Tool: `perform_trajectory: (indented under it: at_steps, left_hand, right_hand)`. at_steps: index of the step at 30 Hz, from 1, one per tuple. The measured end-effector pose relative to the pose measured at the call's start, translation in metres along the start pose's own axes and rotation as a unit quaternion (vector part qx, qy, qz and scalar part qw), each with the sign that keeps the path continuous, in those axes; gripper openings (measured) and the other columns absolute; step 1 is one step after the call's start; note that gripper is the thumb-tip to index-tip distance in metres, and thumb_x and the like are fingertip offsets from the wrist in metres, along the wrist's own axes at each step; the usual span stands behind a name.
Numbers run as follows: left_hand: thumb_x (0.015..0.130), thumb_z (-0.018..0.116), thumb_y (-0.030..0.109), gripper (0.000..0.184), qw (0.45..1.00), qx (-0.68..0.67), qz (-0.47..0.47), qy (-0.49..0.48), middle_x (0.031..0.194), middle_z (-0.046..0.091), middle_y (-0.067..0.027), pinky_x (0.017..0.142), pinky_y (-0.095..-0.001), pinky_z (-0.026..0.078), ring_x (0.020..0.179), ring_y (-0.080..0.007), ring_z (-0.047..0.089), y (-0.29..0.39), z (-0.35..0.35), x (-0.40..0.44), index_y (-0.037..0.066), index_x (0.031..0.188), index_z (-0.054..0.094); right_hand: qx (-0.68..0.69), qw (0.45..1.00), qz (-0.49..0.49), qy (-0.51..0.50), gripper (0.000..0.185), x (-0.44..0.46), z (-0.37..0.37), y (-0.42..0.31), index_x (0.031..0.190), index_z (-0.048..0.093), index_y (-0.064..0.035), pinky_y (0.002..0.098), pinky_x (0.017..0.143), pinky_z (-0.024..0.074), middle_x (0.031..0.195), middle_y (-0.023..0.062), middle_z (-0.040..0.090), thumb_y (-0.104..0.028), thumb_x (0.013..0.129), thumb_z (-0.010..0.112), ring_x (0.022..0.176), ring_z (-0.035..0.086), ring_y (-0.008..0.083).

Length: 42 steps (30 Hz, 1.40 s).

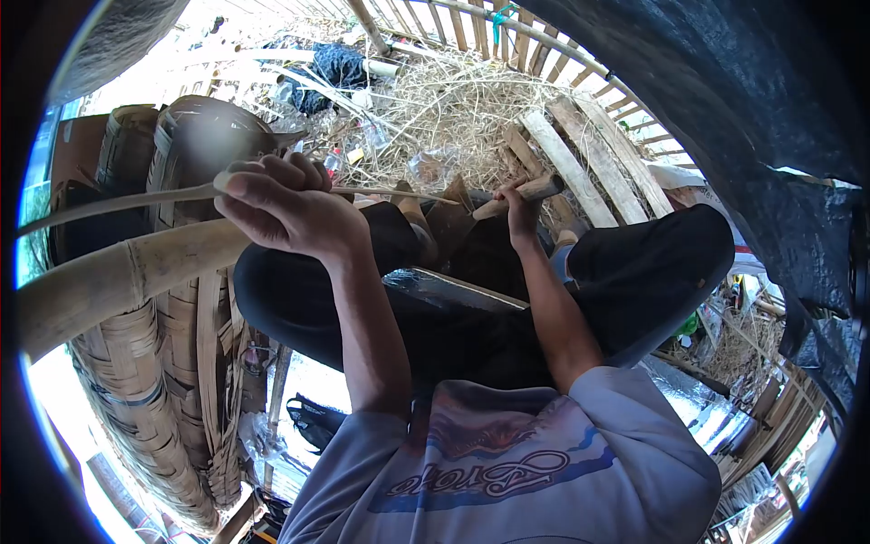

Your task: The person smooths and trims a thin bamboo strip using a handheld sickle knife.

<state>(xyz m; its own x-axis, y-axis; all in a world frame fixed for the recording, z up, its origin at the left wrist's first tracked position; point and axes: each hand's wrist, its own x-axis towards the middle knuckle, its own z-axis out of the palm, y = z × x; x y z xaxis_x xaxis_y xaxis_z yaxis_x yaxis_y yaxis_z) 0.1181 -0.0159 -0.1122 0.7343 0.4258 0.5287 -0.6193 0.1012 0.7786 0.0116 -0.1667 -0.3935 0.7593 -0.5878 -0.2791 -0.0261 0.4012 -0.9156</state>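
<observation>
My left hand [285, 199] is closed around a thin, pale bamboo strip [118, 201], which runs from the far left past my fist toward the middle. The strip's other end [390, 191] reaches close to a dark brown piece [444, 227] between my feet; whether they touch I cannot tell. My right hand [517, 207] grips a thick wooden handle [542, 189], slanted up to the right. It looks like a knife handle, but I cannot make out the blade clearly. Both hands are above my crossed legs.
A thick bamboo pole [136, 272] lies at left, by tall woven bamboo baskets [122, 363]. Straw and shavings [480, 100] cover the ground ahead, with wooden planks [594, 154] and a slatted fence [507, 41]. Dark sheeting [752, 118] hangs on the right.
</observation>
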Motion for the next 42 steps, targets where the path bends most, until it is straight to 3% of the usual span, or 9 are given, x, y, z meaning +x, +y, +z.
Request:
perform_trajectory:
  at_steps: [7, 16, 20, 21, 32, 36, 37, 40, 42]
  left_hand:
    - [0.098, 0.035, 0.041, 0.038, 0.996, 0.080, -0.015, 0.024, 0.051, 0.016, 0.0050, 0.035, -0.0193, 0.013, 0.041, -0.0029, 0.012, -0.001, 0.014, -0.001, 0.016, 0.073, 0.023]
    - [0.097, 0.029, 0.048, 0.039, 0.978, 0.162, -0.003, 0.130, 0.053, 0.015, 0.0059, 0.036, -0.0186, 0.007, 0.044, -0.0030, 0.009, 0.022, 0.003, -0.030, 0.016, 0.074, 0.023]
    - [0.097, 0.032, 0.045, 0.038, 0.997, 0.045, 0.021, 0.058, 0.052, 0.017, 0.0055, 0.036, -0.0192, 0.011, 0.043, -0.0040, 0.011, 0.032, -0.016, -0.044, 0.015, 0.075, 0.023]
    - [0.097, 0.034, 0.044, 0.037, 0.999, 0.036, 0.007, 0.026, 0.052, 0.018, 0.0052, 0.036, -0.0196, 0.013, 0.043, -0.0043, 0.012, 0.031, -0.014, -0.042, 0.015, 0.076, 0.025]
    - [0.100, 0.038, 0.034, 0.028, 1.000, 0.002, -0.002, -0.013, 0.054, 0.025, 0.0038, 0.040, -0.0212, 0.015, 0.045, -0.0045, 0.022, 0.030, -0.019, -0.035, 0.014, 0.082, 0.029]
    - [0.099, 0.039, 0.033, 0.030, 0.998, 0.005, -0.046, -0.034, 0.062, 0.032, 0.0027, 0.046, -0.0229, 0.024, 0.051, -0.0051, 0.028, 0.047, -0.034, -0.037, 0.012, 0.080, 0.032]
    - [0.099, 0.040, 0.032, 0.027, 0.997, -0.010, -0.063, -0.033, 0.068, 0.037, 0.0010, 0.054, -0.0248, 0.035, 0.057, -0.0071, 0.037, 0.051, -0.038, -0.035, 0.010, 0.084, 0.038]
    - [0.099, 0.041, 0.031, 0.026, 0.996, 0.068, -0.013, -0.056, 0.071, 0.044, -0.0012, 0.064, -0.0270, 0.044, 0.063, -0.0106, 0.047, 0.068, -0.034, -0.027, 0.006, 0.092, 0.045]
    - [0.099, 0.042, 0.030, 0.030, 0.993, 0.083, -0.033, -0.082, 0.079, 0.054, -0.0043, 0.073, -0.0301, 0.049, 0.073, -0.0141, 0.056, 0.075, -0.043, -0.018, 0.002, 0.103, 0.050]
  right_hand:
    - [-0.012, 0.999, -0.034, -0.018, 0.008, -0.001, 0.011, 0.007, 0.073, 0.052, -0.0047, 0.0264, 0.062, 0.0479, 0.074, 0.0062, 0.059, 0.000, 0.076, 0.058, 0.068, 0.058, 0.0124]
    - [-0.086, 0.993, -0.034, -0.067, 0.009, -0.040, 0.020, -0.007, 0.081, 0.052, -0.0042, 0.0262, 0.071, 0.0484, 0.085, 0.0072, 0.061, -0.003, 0.082, 0.061, 0.079, 0.058, 0.0118]
    - [-0.082, 0.993, 0.016, -0.080, 0.005, -0.029, 0.019, -0.005, 0.080, 0.054, -0.0024, 0.0305, 0.078, 0.0485, 0.085, 0.0094, 0.063, -0.005, 0.081, 0.059, 0.083, 0.061, 0.0148]
    - [-0.110, 0.991, -0.038, -0.071, 0.005, -0.025, 0.017, -0.004, 0.078, 0.056, -0.0030, 0.0261, 0.062, 0.0504, 0.071, 0.0046, 0.060, -0.004, 0.079, 0.061, 0.062, 0.059, 0.0119]
    - [-0.146, 0.984, -0.046, -0.090, 0.013, -0.036, 0.010, 0.017, 0.078, 0.061, -0.0054, 0.0276, 0.063, 0.0507, 0.076, 0.0039, 0.063, -0.012, 0.073, 0.072, 0.069, 0.061, 0.0117]
    - [-0.183, 0.978, -0.025, -0.094, 0.017, -0.051, 0.010, 0.015, 0.077, 0.062, -0.0061, 0.0268, 0.062, 0.0498, 0.074, 0.0028, 0.063, -0.015, 0.073, 0.075, 0.068, 0.060, 0.0102]
    - [-0.182, 0.979, -0.027, -0.089, 0.018, -0.051, 0.009, 0.013, 0.077, 0.062, -0.0060, 0.0266, 0.061, 0.0496, 0.073, 0.0025, 0.062, -0.015, 0.072, 0.076, 0.065, 0.059, 0.0097]
    - [-0.163, 0.980, 0.067, -0.087, 0.017, -0.053, 0.007, -0.014, 0.076, 0.061, -0.0054, 0.0263, 0.059, 0.0491, 0.070, 0.0021, 0.062, -0.015, 0.074, 0.075, 0.058, 0.058, 0.0088]
    - [-0.147, 0.984, 0.056, -0.079, 0.016, -0.057, 0.010, -0.032, 0.077, 0.061, -0.0050, 0.0262, 0.057, 0.0485, 0.068, 0.0017, 0.062, -0.015, 0.075, 0.074, 0.055, 0.057, 0.0087]
